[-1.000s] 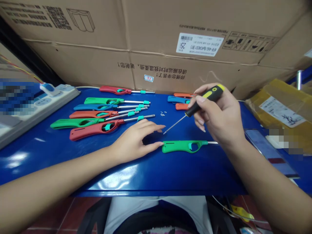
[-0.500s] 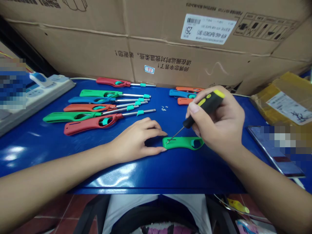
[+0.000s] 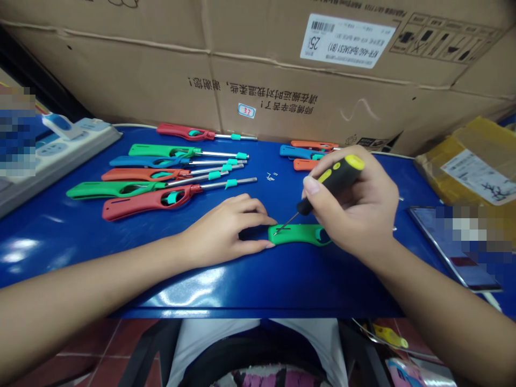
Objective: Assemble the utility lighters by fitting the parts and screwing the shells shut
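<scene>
Head view: my left hand (image 3: 229, 231) has its thumb and forefinger bracketing the butt end of a green lighter (image 3: 298, 234), gripping it flat on the blue bench (image 3: 282, 285) in front of me. My right hand (image 3: 358, 209) has its fingers wrapped around the handle of a black-and-yellow screwdriver (image 3: 336, 177), slanted so that its tip meets the lighter's handle near that butt end. The lighter's other end runs out of sight behind my right hand. Beyond my left hand lies a red lighter (image 3: 151, 203) among several more; tiny pale pieces (image 3: 271, 176) sit farther back, before a big cardboard box (image 3: 161, 70).
</scene>
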`<state>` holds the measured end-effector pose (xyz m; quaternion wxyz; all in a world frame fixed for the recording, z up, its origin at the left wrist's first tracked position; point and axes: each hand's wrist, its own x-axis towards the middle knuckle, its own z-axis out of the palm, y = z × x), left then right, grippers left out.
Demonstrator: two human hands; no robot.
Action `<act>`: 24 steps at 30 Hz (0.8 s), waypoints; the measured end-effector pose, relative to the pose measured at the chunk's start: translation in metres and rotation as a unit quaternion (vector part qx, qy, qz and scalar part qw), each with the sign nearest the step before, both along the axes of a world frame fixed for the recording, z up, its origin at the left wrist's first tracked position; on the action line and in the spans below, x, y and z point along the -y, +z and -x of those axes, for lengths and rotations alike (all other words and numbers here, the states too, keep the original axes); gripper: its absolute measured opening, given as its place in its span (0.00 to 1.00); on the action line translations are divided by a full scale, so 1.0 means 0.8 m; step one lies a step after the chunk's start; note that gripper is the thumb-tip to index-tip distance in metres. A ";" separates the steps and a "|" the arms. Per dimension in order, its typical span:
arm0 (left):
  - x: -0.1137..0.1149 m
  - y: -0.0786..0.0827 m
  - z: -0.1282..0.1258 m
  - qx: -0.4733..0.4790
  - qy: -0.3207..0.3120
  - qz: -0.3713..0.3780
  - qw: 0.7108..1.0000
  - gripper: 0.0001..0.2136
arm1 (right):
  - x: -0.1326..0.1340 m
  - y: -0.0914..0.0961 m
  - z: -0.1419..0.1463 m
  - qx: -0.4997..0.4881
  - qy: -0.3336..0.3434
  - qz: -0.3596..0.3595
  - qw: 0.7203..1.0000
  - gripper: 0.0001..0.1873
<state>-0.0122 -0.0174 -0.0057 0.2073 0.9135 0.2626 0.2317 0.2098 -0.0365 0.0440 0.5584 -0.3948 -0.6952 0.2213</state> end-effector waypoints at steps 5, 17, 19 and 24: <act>0.001 -0.003 -0.001 -0.007 0.001 0.001 1.000 0.16 | 0.001 -0.004 0.002 0.013 0.000 -0.002 1.000 0.04; 0.001 -0.013 -0.015 0.036 0.002 0.026 0.999 0.17 | -0.008 -0.017 0.002 0.038 0.051 -0.064 0.996 0.21; 0.004 -0.013 -0.021 0.041 0.018 0.052 0.998 0.15 | -0.008 -0.016 0.000 0.066 0.063 -0.090 0.992 0.28; 0.012 0.002 -0.037 0.005 0.079 0.083 0.993 0.12 | -0.011 -0.005 -0.013 0.145 0.102 -0.117 0.977 0.23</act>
